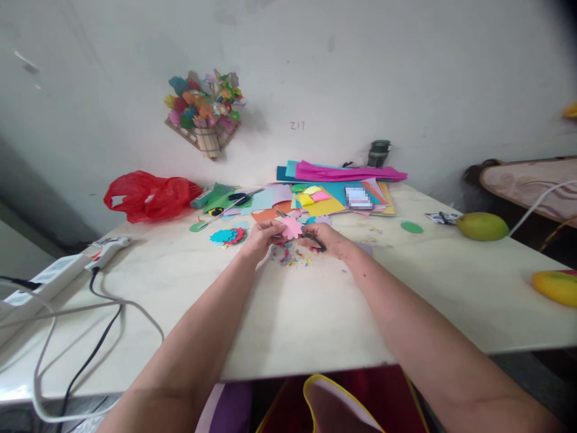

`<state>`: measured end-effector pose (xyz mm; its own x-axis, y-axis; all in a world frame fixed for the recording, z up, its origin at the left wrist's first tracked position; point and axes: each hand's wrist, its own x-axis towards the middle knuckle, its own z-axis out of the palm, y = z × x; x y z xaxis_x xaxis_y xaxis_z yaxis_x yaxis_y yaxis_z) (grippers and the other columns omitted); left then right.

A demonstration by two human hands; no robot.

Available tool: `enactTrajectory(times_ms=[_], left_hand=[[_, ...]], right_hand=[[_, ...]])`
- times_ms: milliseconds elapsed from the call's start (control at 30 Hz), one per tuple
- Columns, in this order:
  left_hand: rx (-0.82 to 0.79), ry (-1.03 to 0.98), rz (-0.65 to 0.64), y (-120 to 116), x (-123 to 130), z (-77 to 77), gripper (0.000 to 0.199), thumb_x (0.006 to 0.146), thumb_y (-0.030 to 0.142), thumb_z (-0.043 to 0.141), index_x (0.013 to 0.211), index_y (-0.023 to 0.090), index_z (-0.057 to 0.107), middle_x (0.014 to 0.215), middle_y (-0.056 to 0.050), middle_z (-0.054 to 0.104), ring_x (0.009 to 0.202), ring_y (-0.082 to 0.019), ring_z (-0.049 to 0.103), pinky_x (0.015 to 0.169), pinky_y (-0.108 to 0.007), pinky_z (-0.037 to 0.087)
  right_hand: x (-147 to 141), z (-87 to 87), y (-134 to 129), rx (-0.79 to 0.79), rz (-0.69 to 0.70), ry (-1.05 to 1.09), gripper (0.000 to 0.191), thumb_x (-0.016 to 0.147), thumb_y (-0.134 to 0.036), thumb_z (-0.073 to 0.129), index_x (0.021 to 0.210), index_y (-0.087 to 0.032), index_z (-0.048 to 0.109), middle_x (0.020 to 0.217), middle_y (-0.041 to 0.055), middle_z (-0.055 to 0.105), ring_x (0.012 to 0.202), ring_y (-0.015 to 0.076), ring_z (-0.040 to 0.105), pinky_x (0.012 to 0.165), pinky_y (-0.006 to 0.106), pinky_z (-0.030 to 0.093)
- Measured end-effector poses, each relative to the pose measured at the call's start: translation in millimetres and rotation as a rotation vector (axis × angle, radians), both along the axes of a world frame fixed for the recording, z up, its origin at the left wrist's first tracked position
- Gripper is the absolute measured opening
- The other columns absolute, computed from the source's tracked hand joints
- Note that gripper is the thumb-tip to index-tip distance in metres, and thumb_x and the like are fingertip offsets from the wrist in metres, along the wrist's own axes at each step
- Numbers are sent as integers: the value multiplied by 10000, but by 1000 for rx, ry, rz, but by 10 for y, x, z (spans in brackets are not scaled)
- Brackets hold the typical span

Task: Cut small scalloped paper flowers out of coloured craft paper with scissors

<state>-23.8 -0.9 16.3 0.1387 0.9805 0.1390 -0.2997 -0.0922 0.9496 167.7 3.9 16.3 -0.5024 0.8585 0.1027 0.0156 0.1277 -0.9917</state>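
Between my fingers my left hand (264,236) pinches a pink paper flower (292,227) with a scalloped edge. My right hand (329,237) is closed round a pair of scissors with dark handles (318,243); the blades are mostly hidden around the flower. Below both hands lie small coloured paper scraps (291,255) on the pale table (297,319). Left of my left hand rests a stack of scalloped paper cutouts, blue on top (222,237) with red (238,235) beneath. Behind the hands are yellow paper sheets (325,205) and small folded pieces in yellow and pink (321,196).
At the back sit a red plastic bag (148,195), another pair of scissors (241,197), rolled magenta paper (347,172) and a phone (359,198). Mangoes (483,226) lie right. A power strip (58,278) with cables is left. Paper flowers (205,102) hang on the wall.
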Motion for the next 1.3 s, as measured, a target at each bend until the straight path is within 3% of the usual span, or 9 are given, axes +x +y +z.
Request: enactTrajectory(times_ms=[467, 1300], left_hand=[[10, 37, -8, -1, -18, 14, 276, 536, 310, 818, 621, 133, 625, 591, -15, 640, 542, -130, 609, 571, -270, 529], [56, 33, -10, -8, 20, 20, 223, 533, 267, 809, 572, 141, 630, 583, -11, 630, 529, -116, 573, 581, -268, 497]], right_hand=[[86, 43, -40, -93, 62, -81, 304, 629, -346, 772, 772, -152, 585, 517, -41, 551, 384, 51, 456, 346, 157, 312], [81, 1, -9, -12, 98, -61, 287, 634, -323, 747, 712, -152, 530, 525, -41, 556, 405, 61, 477, 380, 173, 349]])
